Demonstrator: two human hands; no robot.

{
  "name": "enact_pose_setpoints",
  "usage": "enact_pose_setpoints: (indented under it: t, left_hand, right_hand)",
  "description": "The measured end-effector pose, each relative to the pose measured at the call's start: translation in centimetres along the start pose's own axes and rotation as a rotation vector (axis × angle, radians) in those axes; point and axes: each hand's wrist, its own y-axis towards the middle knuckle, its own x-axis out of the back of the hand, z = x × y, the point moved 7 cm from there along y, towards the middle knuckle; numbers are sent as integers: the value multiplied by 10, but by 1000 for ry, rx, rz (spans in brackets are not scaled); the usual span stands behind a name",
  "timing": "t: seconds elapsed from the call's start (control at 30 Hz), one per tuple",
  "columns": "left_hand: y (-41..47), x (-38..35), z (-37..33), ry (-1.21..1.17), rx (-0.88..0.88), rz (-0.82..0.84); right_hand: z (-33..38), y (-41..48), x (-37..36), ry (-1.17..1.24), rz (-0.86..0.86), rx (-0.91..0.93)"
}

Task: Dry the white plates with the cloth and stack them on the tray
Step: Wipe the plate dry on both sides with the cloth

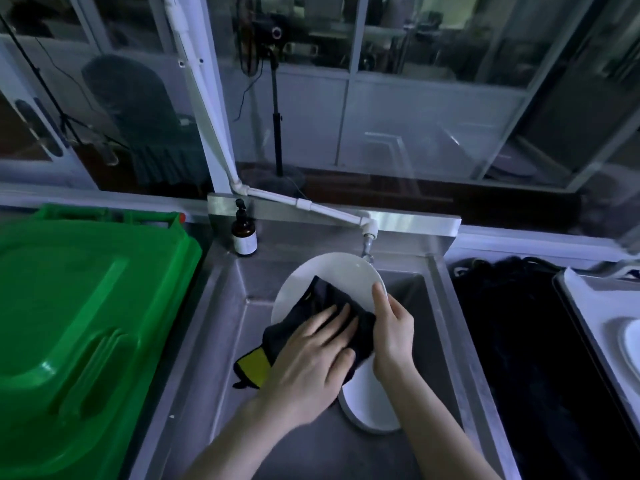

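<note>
A white plate (pixel 329 275) is held tilted over the steel sink (pixel 221 341). My right hand (pixel 393 336) grips its right rim, thumb on the face. My left hand (pixel 311 362) lies flat with straight fingers on a dark cloth (pixel 323 313), pressing it against the plate's face; a yellow patch of the cloth (pixel 254 367) hangs off the lower left. A second white plate (pixel 369 400) lies below in the sink, partly hidden by my hands. On the far right a white tray (pixel 585 306) holds another white plate (pixel 632 344), cut off by the frame edge.
A green plastic bin lid (pixel 86 323) fills the left side. A brown pump bottle (pixel 244 233) stands at the sink's back left corner. A tap (pixel 367 249) on a white pipe ends just behind the plate. A black surface (pixel 526 358) lies between sink and tray.
</note>
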Motion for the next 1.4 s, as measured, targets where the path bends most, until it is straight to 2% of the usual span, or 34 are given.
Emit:
enact_pose_setpoints:
  t: [0.07,0.13,0.23,0.3,0.37,0.47,0.53,0.7,0.83,0.9,1.07,1.17,1.27,1.4]
  left_hand:
    - [14,0,13,-94,-27,26]
    - [27,0,34,-82,-20,40]
    - [41,2,77,-19,124,64]
    - [42,8,95,49,178,58]
    - [29,14,97,67,155,24]
    - [-3,18,69,-17,-1,-38]
    - [-17,13,50,-55,-34,-3]
    - [-10,7,13,-20,-98,47]
    - [18,21,-1,103,-156,-34]
    - [30,26,-2,131,-143,-46]
    - [42,36,7,117,85,-102]
    - [25,37,-19,118,0,-157]
    - [7,18,-56,99,-136,-122]
    - [29,20,-70,112,-87,-144]
  right_hand:
    - [-2,-6,-9,-14,8,-12]
    - [-4,-15,-17,-35,20,-18]
    - [3,-27,-27,-12,39,7]
    - [15,-27,-22,28,-1,37]
    - [28,-21,-11,31,-80,63]
    - [37,-13,3,76,-177,46]
    - [38,-14,4,57,-184,56]
    - [29,-32,3,7,-90,67]
    - [21,-42,0,87,9,8]
    - [26,-41,5,112,17,13]
    - [55,-30,31,109,-3,84]
    - [66,-21,47,158,-47,79]
    - [71,-14,58,165,-101,129]
    - [64,-18,54,144,-39,113]
